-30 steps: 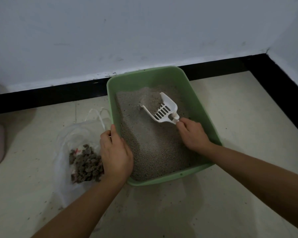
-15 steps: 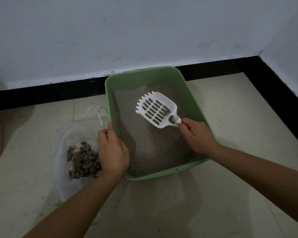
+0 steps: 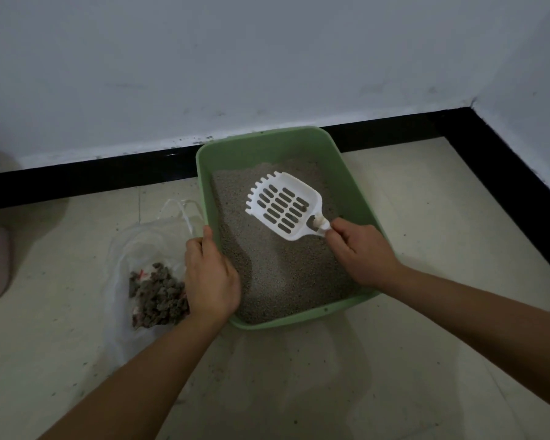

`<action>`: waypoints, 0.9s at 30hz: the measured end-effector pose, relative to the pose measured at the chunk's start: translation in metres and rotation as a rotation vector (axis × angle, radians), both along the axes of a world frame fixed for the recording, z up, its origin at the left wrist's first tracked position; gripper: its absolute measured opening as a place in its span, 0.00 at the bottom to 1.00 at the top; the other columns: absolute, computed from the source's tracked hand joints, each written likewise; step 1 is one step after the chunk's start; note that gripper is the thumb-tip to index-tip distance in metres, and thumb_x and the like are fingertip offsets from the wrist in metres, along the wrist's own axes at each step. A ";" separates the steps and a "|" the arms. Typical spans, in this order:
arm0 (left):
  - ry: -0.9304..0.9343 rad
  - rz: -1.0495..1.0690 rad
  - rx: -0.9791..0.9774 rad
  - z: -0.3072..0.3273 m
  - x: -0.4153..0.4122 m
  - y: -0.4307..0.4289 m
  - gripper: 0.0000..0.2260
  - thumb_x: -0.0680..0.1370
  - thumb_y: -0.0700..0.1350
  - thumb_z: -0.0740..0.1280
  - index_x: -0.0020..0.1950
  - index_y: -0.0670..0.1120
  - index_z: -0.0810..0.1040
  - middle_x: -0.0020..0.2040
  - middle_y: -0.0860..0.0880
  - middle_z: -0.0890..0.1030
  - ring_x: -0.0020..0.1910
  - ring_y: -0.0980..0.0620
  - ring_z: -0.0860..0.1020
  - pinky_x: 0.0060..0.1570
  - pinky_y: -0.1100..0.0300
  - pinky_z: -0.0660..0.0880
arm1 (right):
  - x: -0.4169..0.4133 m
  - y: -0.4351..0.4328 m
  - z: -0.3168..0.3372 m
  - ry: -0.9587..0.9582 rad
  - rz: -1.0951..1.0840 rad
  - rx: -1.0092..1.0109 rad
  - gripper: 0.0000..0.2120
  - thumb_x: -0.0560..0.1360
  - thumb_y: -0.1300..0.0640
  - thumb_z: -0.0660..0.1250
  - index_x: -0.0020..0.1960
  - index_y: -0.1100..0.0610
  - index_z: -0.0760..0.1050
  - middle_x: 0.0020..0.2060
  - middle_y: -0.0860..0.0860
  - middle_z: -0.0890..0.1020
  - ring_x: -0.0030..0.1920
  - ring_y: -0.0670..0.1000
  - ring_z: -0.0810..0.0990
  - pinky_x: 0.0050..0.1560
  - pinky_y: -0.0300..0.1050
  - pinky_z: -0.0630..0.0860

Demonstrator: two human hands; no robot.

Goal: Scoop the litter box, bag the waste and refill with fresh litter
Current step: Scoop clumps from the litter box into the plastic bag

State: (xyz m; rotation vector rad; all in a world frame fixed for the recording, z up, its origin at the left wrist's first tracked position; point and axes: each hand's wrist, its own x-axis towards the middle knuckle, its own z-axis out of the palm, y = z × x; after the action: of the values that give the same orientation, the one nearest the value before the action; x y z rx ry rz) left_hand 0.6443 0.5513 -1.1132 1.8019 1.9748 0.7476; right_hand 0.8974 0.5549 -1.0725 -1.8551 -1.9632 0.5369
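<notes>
Scoop lifted over the litter box

The right hand [image 3: 361, 254] grips the white scoop [image 3: 283, 206] above the grey litter [image 3: 277, 268]; the left hand [image 3: 210, 274] holds the green litter box [image 3: 299, 138] rim, beside the waste bag [image 3: 140, 249] on the floor.

Box [image 3: 267, 150] smooth matt green plastic; scoop [image 3: 296, 184] white plastic, slight gloss. Litter [image 3: 283, 268] grey, grainy, matt; clumps [image 3: 159, 293] rough, lumpy. Bag [image 3: 134, 242] thin clear crinkled plastic film, floor [image 3: 426, 201] smooth pale tile, faint sheen.
</notes>
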 end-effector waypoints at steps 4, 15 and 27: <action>-0.031 -0.041 0.026 0.010 -0.020 0.010 0.18 0.82 0.40 0.57 0.71 0.38 0.71 0.53 0.40 0.73 0.54 0.41 0.72 0.56 0.50 0.71 | -0.007 0.000 0.009 -0.020 -0.024 -0.002 0.16 0.79 0.46 0.54 0.37 0.54 0.67 0.26 0.50 0.74 0.27 0.53 0.74 0.30 0.52 0.72; 0.232 0.209 -0.101 0.049 -0.140 0.014 0.34 0.71 0.47 0.71 0.74 0.43 0.63 0.69 0.38 0.64 0.67 0.37 0.62 0.64 0.43 0.62 | -0.089 -0.007 0.053 -0.013 0.026 -0.016 0.15 0.81 0.50 0.56 0.39 0.55 0.69 0.29 0.52 0.77 0.29 0.54 0.75 0.30 0.48 0.69; -0.227 0.380 -0.177 0.055 -0.165 0.008 0.21 0.76 0.38 0.65 0.69 0.43 0.70 0.43 0.49 0.77 0.45 0.47 0.76 0.51 0.52 0.76 | -0.163 -0.033 0.058 -0.698 0.638 0.152 0.17 0.80 0.55 0.53 0.64 0.58 0.72 0.51 0.55 0.81 0.44 0.57 0.81 0.33 0.46 0.65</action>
State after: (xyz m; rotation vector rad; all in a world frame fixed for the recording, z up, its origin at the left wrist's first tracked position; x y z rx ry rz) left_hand 0.4795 0.5597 -1.0579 1.1980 2.1726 0.8175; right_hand 0.7339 0.5222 -1.0147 -1.3926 -2.9781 -0.1459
